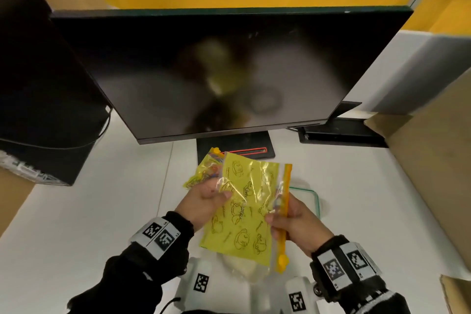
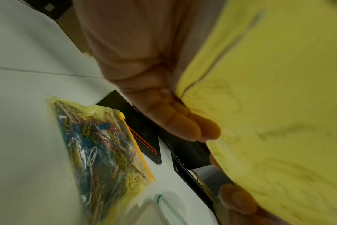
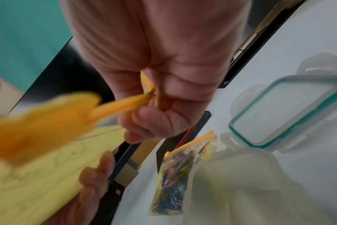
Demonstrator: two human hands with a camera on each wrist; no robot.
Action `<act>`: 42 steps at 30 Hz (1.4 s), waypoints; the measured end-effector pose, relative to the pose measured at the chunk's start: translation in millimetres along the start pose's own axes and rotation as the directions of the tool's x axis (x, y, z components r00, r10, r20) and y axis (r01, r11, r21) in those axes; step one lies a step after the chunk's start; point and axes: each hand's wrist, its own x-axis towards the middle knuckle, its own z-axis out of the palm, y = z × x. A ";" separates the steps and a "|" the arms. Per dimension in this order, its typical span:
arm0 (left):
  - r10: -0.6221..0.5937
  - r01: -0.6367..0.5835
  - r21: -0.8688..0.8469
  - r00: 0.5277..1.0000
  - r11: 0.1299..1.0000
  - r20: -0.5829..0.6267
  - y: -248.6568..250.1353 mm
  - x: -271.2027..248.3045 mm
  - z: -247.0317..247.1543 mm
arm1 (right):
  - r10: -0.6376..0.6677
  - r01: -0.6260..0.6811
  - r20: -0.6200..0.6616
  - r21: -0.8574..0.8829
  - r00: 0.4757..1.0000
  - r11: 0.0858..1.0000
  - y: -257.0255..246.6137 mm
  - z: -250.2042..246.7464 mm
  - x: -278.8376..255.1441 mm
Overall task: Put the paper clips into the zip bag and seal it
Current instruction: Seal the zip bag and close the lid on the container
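Bag btwn both hands, aloft

No text or label is clearly legible.

I am at an office desk: a white laminate desktop carries a wide black flat-screen monitor on a black rectangular stand, a black computer tower sits to my left, and grey and yellow partition panels close off the back.
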 end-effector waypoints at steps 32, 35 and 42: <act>0.139 -0.166 0.023 0.887 0.986 0.440 25.6 -12.2 -11.6 | 0.034 -0.078 0.205 0.211 0.978 0.974 -3.8 -20.3 27.6; 0.184 -0.315 0.232 0.873 0.920 0.452 24.3 -10.1 4.5 | 0.063 -0.081 0.169 0.104 0.984 0.991 1.5 -12.1 32.3; 0.153 -0.348 0.639 0.928 0.686 0.341 -12.6 10.0 24.5 | 0.154 -0.122 0.063 -0.364 0.986 0.923 5.0 -5.8 23.1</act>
